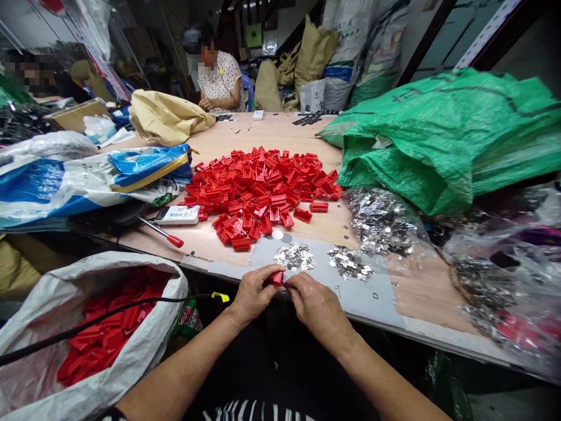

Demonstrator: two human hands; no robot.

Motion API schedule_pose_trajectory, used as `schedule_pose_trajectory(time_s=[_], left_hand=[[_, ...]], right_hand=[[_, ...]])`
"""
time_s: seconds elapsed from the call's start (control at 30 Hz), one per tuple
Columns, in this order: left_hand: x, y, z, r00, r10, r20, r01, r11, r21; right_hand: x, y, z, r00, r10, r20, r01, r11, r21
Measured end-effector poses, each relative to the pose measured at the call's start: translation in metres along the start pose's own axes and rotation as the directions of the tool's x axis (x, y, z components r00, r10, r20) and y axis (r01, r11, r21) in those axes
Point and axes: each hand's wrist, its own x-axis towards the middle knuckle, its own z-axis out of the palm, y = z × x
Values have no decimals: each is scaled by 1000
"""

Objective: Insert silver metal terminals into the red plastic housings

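- No word, number or brand can be read clearly anywhere in this view; all the printing is too small, blurred or folded.
- A small white handheld device [177,215] on the table has dark print and a red patch on its face, too small to read.
- A white woven sack [149,188] at the left has blue and yellow printing, broken up by folds.
- A tall white sack [346,41] at the back has a blue band and dark characters, unreadable.
- A white plastic bag [312,96] at the back has dark print, unreadable.
- A green-and-red packet [189,320] under the table edge has curly white lettering, partly hidden.
- The red plastic parts [263,187] show no legible markings.
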Motion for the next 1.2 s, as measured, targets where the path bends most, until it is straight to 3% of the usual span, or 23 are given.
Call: schedule_pose_trajectory(time_s=[0.2,0.33,0.4,0.47,0.53,0.63,0.7,0.8,1.0,1.2], left_hand=[[-1,3,1,1000,27,0,-27,999,30],[-9,7,1,998,18,-58,-17,1000,13],[-14,11,2,995,-8,-98,3,999,-50],[-18,17,3,988,-70,-137,42,980,-195],[-21,26,4,974,-181,-139,106,897,-430],[-24,38,6,944,-329,26,227,591,-774],[-27,43,6,925,-354,140,281,386,-879],[-30,45,6,897,-396,196,296,208,-932],[-35,46,5,839,-476,263,333,67,-940],[-41,49,11,874,-429,229,289,79,-954]], right_hand=[[-1,2,0,1000,-18,8,18,1000,22],[-7,12,3,992,-74,-103,92,979,180],[-12,15,3,986,-65,-150,106,954,281],[-17,14,0,992,-31,-123,76,924,374],[-21,11,-4,999,-17,-43,34,899,437],[-24,3,-11,997,-68,40,41,883,467],[-23,-3,-13,993,-104,57,65,880,471],[-22,-7,-12,992,-125,31,95,870,484],[-21,-13,-16,987,-159,1,137,856,498],[-18,-16,-23,989,-132,-61,146,878,455]])
